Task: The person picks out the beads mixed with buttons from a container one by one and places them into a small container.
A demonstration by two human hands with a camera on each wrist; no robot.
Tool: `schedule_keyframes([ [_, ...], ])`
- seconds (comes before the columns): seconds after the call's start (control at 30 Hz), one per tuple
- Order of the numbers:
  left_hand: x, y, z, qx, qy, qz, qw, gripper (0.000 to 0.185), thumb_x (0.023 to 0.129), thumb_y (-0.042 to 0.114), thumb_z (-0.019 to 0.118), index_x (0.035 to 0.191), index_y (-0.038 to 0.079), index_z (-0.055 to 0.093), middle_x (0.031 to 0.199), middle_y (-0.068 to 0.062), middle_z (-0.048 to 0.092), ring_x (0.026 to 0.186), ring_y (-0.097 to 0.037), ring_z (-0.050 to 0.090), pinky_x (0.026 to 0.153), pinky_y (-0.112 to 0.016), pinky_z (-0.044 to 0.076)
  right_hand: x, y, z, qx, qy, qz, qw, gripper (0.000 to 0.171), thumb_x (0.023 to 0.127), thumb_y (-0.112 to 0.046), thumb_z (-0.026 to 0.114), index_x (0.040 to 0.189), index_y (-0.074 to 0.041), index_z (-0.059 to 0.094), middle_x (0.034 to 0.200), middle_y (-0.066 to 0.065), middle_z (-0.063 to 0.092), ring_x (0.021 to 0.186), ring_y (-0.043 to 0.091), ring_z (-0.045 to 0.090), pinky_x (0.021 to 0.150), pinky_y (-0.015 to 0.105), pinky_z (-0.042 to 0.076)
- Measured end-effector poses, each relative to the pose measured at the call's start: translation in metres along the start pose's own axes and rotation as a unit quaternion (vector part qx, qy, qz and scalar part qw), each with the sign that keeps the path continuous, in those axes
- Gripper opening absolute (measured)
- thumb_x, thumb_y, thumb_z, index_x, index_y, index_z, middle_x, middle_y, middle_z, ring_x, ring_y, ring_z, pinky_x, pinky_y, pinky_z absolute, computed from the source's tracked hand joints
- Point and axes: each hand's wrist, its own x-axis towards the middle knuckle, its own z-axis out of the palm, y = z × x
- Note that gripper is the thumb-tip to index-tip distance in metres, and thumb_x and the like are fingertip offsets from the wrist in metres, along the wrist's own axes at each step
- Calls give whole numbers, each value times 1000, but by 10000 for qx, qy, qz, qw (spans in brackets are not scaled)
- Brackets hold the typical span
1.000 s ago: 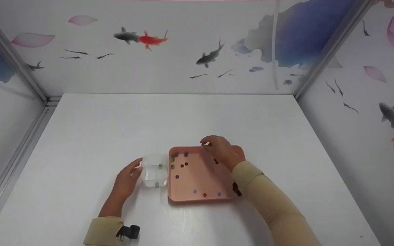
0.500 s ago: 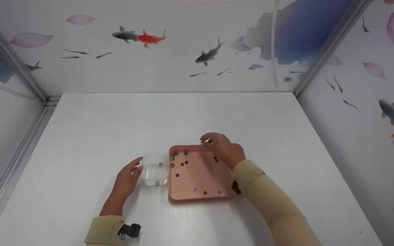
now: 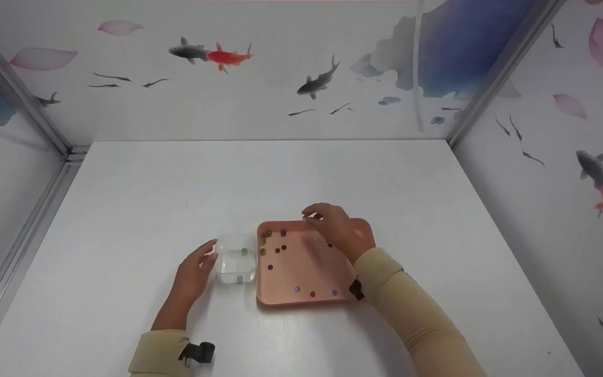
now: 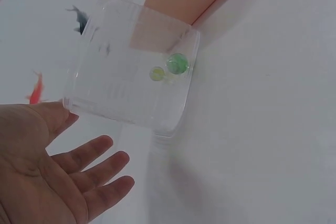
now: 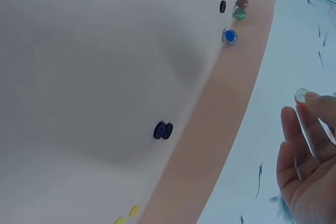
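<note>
My right hand is over the far edge of the pink tray. Its thumb and a fingertip pinch a clear marble with some orange in it. My left hand has its fingers loosely extended at the left side of a clear plastic box. In the left wrist view a fingertip touches a corner of that box, while the other fingers stay apart from it. Inside the box lie a green marble and a smaller yellowish one.
Marbles, such as a blue one, sit along the tray's wall. Small flat button-like discs lie there too, including a dark purple pair and yellow ones. The box stands against the tray's left side on a white table. Printed panels surround the table.
My right hand has shifted slightly left along the tray's far edge, still pinching the marble. The left hand and the box keep their places; the head view has tilted slightly.
</note>
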Motion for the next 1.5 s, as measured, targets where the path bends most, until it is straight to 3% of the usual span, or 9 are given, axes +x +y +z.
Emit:
schedule_keyframes([
  [0.13,0,-1,0,48,-40,-71,10000,47,104,25,44,149,12,36,149,-20,39,135,-40,39,109,-58,32,0,-4,0,108,32,-35,9999,25,95,-18,63,119,-13,68,117,1,66,98,18,62,84,34,55],
  [0.33,0,-1,0,134,-41,-162,9998,47,104,27,43,149,14,35,149,-18,40,136,-40,38,109,-57,32,-2,-11,1,218,95,-346,9991,22,95,-15,63,116,-11,69,113,3,67,98,20,61,77,34,55],
  [0.5,0,0,1,45,-34,-221,9997,47,104,27,43,149,15,36,149,-17,40,136,-38,39,109,-56,32,-3,-15,4,319,121,-542,9979,22,95,-10,61,116,-9,69,109,4,68,99,20,63,79,35,56],
  [0.93,0,-1,4,-162,-42,-156,9997,46,105,25,41,150,14,35,149,-19,40,135,-38,40,108,-56,35,-7,-27,10,444,196,-905,9947,20,94,-9,63,113,-9,69,107,6,68,93,20,65,76,33,57],
  [1.5,-1,-4,7,-156,34,-150,9998,47,105,31,39,150,16,35,150,-17,39,137,-39,37,110,-54,33,-4,-42,29,822,-106,-904,9925,18,94,-12,64,111,-8,69,99,6,69,83,15,65,71,28,56],
])
